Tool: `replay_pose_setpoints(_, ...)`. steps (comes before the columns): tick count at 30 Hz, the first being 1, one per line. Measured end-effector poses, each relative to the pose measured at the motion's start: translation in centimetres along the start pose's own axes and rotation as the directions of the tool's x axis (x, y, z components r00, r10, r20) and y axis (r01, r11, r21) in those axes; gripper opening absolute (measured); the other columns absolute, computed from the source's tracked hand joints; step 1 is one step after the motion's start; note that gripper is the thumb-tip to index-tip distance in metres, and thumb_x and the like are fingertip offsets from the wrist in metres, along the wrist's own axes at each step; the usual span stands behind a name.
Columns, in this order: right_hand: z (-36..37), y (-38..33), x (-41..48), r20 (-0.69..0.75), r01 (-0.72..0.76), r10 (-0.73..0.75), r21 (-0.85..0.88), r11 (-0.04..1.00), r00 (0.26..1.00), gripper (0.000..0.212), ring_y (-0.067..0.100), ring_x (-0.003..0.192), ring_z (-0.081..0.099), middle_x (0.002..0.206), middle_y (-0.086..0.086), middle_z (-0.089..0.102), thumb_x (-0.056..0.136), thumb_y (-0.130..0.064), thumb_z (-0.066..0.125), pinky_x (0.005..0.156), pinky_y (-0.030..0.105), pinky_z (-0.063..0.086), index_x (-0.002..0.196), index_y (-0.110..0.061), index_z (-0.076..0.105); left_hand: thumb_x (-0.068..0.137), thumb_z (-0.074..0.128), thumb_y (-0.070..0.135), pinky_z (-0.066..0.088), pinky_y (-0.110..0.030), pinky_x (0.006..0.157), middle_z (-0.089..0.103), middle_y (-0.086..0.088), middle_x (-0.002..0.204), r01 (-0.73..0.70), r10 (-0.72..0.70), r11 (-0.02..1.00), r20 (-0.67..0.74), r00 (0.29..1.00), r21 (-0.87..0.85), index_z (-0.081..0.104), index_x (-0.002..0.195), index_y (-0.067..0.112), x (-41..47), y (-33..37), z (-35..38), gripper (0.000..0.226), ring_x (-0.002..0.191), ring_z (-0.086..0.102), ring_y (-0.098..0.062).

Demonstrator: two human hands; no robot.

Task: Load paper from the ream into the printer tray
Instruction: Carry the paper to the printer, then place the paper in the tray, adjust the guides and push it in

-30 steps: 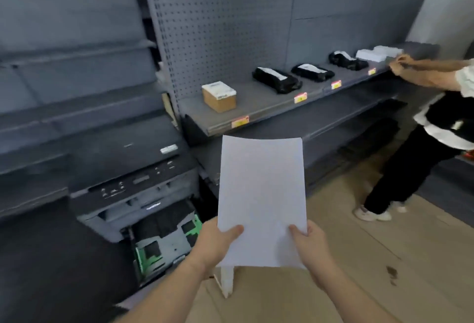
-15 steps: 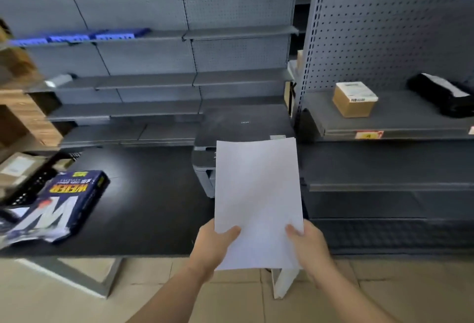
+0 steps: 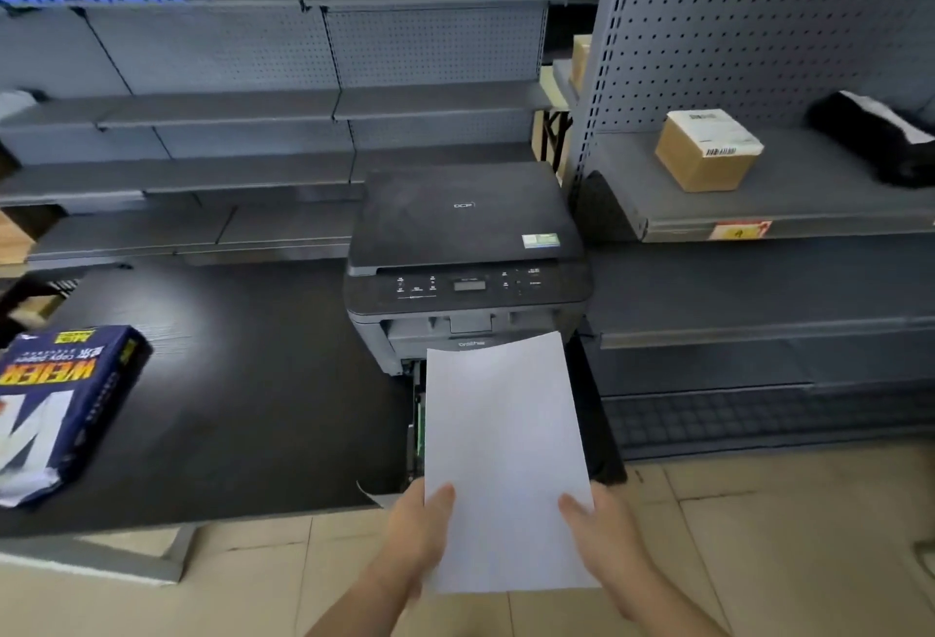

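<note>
I hold a white stack of paper (image 3: 503, 459) by its near end, my left hand (image 3: 420, 530) on its left edge and my right hand (image 3: 604, 532) on its right edge. The sheets hang over the pulled-out tray (image 3: 599, 434) of the dark grey printer (image 3: 468, 252), which stands on the black table (image 3: 243, 383). Most of the tray is hidden behind the paper; only its green-marked left side (image 3: 418, 414) and dark right wall show. The opened blue ream (image 3: 55, 403) lies at the table's left edge.
Grey shelving (image 3: 303, 105) runs behind the table. On the right a shelf (image 3: 809, 201) carries a small cardboard box (image 3: 708, 150) and a black wrapped item (image 3: 870, 135). Beige floor tiles (image 3: 784, 535) lie below and to the right.
The view has swung left and then settled on the printer. The paper has come down from in front of the printer's top to over the open tray; both hands keep their grip.
</note>
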State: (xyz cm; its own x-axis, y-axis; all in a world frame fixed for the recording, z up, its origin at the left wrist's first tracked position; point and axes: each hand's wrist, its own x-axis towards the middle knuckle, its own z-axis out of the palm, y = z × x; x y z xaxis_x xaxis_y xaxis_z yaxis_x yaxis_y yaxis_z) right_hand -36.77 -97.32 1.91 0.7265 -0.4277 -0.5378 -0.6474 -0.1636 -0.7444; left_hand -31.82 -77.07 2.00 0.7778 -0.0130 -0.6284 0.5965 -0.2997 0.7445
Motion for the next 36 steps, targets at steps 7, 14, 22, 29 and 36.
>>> replay_pose_setpoints(7,1.5,1.4,2.3,0.052,-0.111,0.114,-0.059,0.992,0.992,0.016,0.02,0.089,0.069,0.097,0.0,0.074,0.091,-0.016,0.058,0.083,0.036,0.056,0.101,-0.015,0.071,0.102,0.046,0.019,0.056,-0.035,0.084,0.073,0.001,0.108,0.084,-0.084,0.996,0.011,0.996,-0.013,0.064,0.122,0.018,2.8,-2.4,0.4,0.026,0.097,0.069,-0.017)
replay_pose_setpoints(14,2.0,0.3,5.2,0.091,-0.135,0.142,-0.085,0.987,0.986,0.014,0.022,0.092,0.07,0.097,-0.001,0.075,0.09,-0.016,0.061,0.09,0.042,0.057,0.098,-0.02,0.071,0.1,0.05,0.019,0.058,-0.037,0.078,0.072,-0.005,0.106,0.138,-0.139,0.99,-0.022,0.99,-0.029,0.06,0.116,0.013,5.6,-1.6,0.3,0.019,0.094,0.07,-0.023)
replay_pose_setpoints(22,2.3,-2.1,9.2,0.153,-0.163,0.18,-0.115,0.98,0.972,0.018,0.025,0.094,0.068,0.1,0.002,0.072,0.093,-0.018,0.059,0.092,0.043,0.056,0.107,-0.013,0.069,0.1,0.053,0.017,0.059,-0.034,0.069,0.074,-0.006,0.101,0.15,-0.15,0.989,-0.034,0.988,-0.018,0.066,0.111,0.007,9.0,0.0,-0.1,0.02,0.089,0.072,-0.023)
replay_pose_setpoints(29,2.8,-3.0,12.0,0.154,-0.174,0.2,-0.166,0.971,0.968,0.024,0.026,0.095,0.068,0.104,0.003,0.072,0.092,-0.023,0.06,0.093,0.045,0.055,0.112,-0.012,0.069,0.101,0.053,0.019,0.055,-0.031,0.063,0.073,-0.007,0.102,0.175,-0.176,0.983,-0.018,0.984,-0.06,0.065,0.109,0.008,11.3,0.8,-0.2,0.018,0.088,0.071,-0.024)
replay_pose_setpoints(36,3.3,-3.2,14.2,0.163,-0.207,0.224,-0.114,0.972,0.961,0.025,0.025,0.098,0.066,0.106,0.002,0.071,0.094,-0.021,0.059,0.093,0.04,0.053,0.116,-0.013,0.067,0.1,0.054,0.021,0.06,-0.037,0.072,0.074,-0.01,0.106,0.18,-0.181,0.98,0.003,0.984,-0.088,0.065,0.112,0.008,13.8,1.2,0.0,0.021,0.092,0.073,-0.028)
